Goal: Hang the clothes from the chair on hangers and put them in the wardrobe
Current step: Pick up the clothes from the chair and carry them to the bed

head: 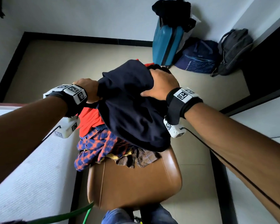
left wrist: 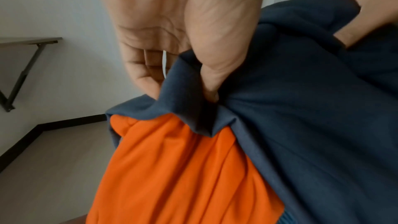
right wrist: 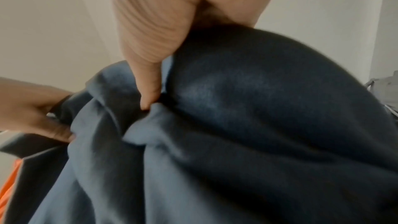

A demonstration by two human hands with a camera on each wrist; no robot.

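Both hands, left hand (head: 87,89) and right hand (head: 162,85), clench the bunched navy cotton garment (head: 132,110), stretched left-to-right over the brown leather chair (head: 134,183).

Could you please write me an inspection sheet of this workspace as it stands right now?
Surface: brown chair, with clothes heaped over its far end.
Job's things: navy garment on top of the heap; orange garment, blue-orange checked shirt and brown checked shirt beneath. No hanger or wardrobe identified.
Clutter: teal suitcase with dark clothing on top, navy bag, grey backpack along the wall.
Grippers: left hand grips one edge of the navy garment; right hand grips its other side.
Cables: black cable under the right forearm; green cord near the chair.
Surroundings: white mattress at left, beige floor, white walls.
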